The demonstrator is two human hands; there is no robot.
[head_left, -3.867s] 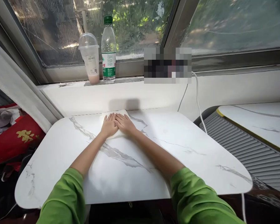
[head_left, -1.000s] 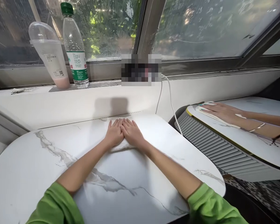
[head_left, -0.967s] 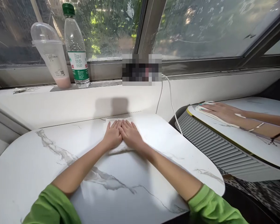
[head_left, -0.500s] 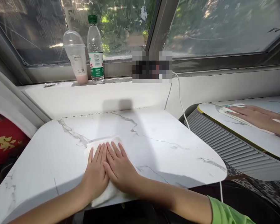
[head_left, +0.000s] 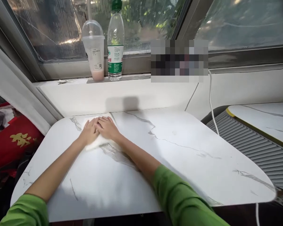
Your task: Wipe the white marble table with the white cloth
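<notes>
A white cloth (head_left: 94, 145) lies flat on the white marble-patterned table (head_left: 132, 194), close to its far edge by the wall. On top of it rests my left hand (head_left: 89, 131), palm down with the fingers stretched forward. My right hand (head_left: 107, 128) lies flat beside it, pressing on the same cloth, its thumb side touching or overlapping my left hand. Neither hand grips the cloth; both are open. The cloth's middle is hidden beneath my hands.
On the window sill stand a plastic cup (head_left: 95, 58) with a domed lid and pink drink, and a green-capped bottle (head_left: 115, 47). A white cable (head_left: 212, 106) hangs at the right, near a second table (head_left: 273, 117). A red bag (head_left: 16, 138) sits at the left.
Both my hands and the cloth have moved away from me, from the near edge to the far edge of the table. The other person's hands at the right have left the view.
</notes>
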